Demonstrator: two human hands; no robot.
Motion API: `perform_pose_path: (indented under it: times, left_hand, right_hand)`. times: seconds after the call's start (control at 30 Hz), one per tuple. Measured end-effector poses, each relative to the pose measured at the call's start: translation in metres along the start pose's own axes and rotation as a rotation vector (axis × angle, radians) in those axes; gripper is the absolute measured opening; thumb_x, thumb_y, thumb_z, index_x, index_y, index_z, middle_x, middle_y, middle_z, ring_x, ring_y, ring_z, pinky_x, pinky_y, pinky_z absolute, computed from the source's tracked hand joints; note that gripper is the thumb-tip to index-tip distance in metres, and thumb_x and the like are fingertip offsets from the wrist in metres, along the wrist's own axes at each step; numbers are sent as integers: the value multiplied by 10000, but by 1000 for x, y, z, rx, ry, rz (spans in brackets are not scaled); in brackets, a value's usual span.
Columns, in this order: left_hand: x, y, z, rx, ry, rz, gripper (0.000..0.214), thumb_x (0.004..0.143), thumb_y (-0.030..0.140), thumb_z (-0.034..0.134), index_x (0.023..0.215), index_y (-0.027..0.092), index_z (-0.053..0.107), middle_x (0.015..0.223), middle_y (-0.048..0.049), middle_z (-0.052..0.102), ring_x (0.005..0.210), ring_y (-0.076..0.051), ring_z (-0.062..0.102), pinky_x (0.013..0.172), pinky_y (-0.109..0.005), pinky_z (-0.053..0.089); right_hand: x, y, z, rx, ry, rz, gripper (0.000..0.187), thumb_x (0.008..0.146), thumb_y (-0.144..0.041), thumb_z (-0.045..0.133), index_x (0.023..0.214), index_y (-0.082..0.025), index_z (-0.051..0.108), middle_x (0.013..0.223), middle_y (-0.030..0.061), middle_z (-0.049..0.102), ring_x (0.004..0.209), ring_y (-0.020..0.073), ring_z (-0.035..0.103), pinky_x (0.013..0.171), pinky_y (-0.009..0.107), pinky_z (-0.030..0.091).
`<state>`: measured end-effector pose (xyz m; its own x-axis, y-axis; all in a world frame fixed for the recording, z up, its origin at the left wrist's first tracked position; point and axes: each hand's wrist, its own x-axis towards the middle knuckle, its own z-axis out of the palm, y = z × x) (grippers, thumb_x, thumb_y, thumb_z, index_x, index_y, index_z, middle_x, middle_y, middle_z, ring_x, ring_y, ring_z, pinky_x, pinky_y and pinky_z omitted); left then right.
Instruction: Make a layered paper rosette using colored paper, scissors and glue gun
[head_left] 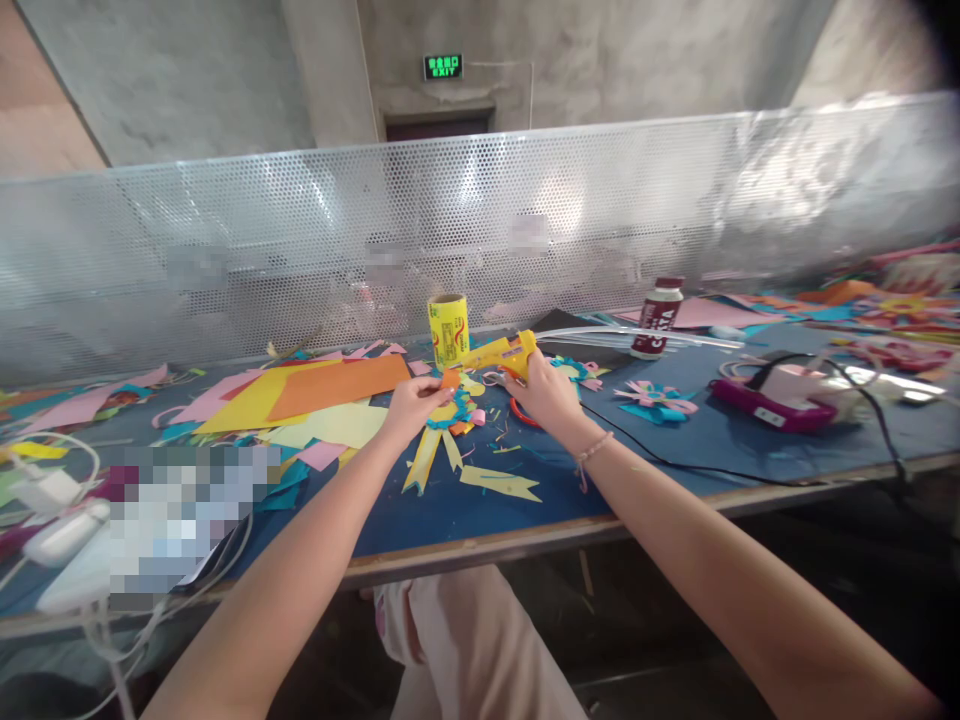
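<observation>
My left hand (418, 408) pinches a small orange paper piece (450, 379) between its fingertips. Wrapped around the handle of a yellow hot glue gun (504, 352) is my right hand (553, 392); the nozzle points left, close to the orange piece. Under the left fingers lies a paper rosette (459, 412) with a blue fringe and pale yellow tails (424, 458). A loose notched yellow strip (501, 483) rests nearer the table edge. Red-orange scissor handles (520, 412) show partly beneath my right hand. A black cord (660, 455) runs off to the right.
Behind the hands stand a yellow tape roll (448, 330) and a brown bottle (658, 318). Coloured paper sheets (337, 388) cover the left side. Right are a blue-pink paper flower (657, 400) and a purple power strip (772, 408). A perforated metal screen (300, 250) closes the back.
</observation>
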<state>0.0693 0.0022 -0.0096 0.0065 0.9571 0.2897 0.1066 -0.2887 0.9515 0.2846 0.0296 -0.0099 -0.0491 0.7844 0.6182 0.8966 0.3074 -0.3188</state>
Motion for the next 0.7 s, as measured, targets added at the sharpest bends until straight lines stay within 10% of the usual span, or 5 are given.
perform_pose_path:
  times: [0.7]
  left_hand:
    - [9,-12,-5,-44,44,38,249,619,332,785,762,142,714,734,-60,711,732,-189,675,791,-354,544]
  right_hand:
    - [-1,-1,-5,-65,-8,-11,287,854,-356,472,1037,-142,527,893,139,685,704,232,626,569,301,362]
